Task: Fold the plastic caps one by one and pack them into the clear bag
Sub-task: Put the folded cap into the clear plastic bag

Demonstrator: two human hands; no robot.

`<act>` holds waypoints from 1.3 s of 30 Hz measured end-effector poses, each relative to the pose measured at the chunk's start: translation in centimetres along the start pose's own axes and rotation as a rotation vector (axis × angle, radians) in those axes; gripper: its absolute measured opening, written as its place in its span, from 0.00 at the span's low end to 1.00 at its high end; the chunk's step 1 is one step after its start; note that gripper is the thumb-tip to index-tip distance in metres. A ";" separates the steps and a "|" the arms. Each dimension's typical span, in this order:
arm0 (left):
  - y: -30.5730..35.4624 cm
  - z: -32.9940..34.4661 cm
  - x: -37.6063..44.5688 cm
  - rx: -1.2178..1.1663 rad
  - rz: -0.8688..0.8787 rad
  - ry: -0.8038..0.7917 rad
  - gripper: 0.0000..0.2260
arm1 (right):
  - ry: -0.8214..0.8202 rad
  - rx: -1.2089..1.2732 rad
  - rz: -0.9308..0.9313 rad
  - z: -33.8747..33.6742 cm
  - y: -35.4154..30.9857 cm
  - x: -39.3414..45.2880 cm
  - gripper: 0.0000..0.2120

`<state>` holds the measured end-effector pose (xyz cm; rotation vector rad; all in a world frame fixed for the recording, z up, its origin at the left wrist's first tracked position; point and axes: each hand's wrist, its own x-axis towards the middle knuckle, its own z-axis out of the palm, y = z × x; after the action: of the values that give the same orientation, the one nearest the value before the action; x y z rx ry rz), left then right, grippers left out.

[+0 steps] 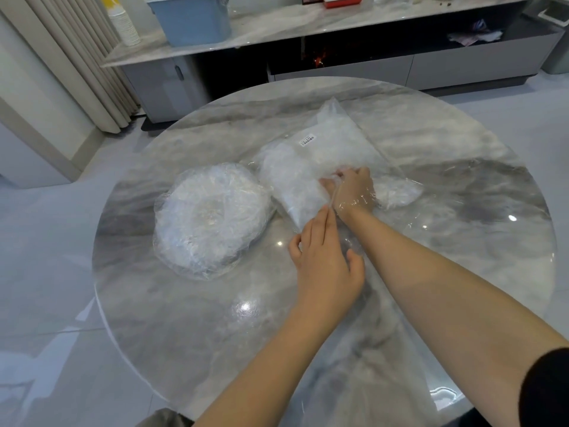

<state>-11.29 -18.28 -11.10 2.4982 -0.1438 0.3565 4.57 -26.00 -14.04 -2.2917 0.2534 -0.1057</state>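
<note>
A clear bag [326, 149] with a small barcode label lies in the middle of the round marble table [462, 272], partly filled with white folded caps. My right hand [354, 192] is inside the bag's mouth under the film, its fingers curled on a crumpled plastic cap [331, 177]. My left hand [326, 257] rests on the bag's near edge with fingers straight and thumb spread apart. A round stack of unfolded plastic caps [212, 217] sits to the left of the bag.
Another bit of crumpled white plastic [397, 192] lies just right of my right hand. A low cabinet [338, 69] stands beyond the table, with a blue bin [191, 20] and stacked paper cups [124, 24] on top. Curtains [70, 57] hang at the left.
</note>
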 end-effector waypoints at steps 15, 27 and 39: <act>-0.3 -2.8 -0.8 -0.007 -0.103 -0.140 0.31 | 0.038 0.003 -0.225 -4.7 2.0 -10.9 0.19; -5.7 -6.5 -1.4 0.104 -0.317 -0.034 0.31 | 0.193 0.041 -0.524 -2.5 -1.2 -17.2 0.14; -13.0 -5.7 -1.9 0.270 -0.361 0.198 0.11 | 0.029 -0.030 -0.566 1.8 0.2 -18.8 0.11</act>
<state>-12.00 -4.32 -14.42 2.6627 0.4571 0.4934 -13.54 -20.72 -15.30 -2.3309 -0.3879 -0.4246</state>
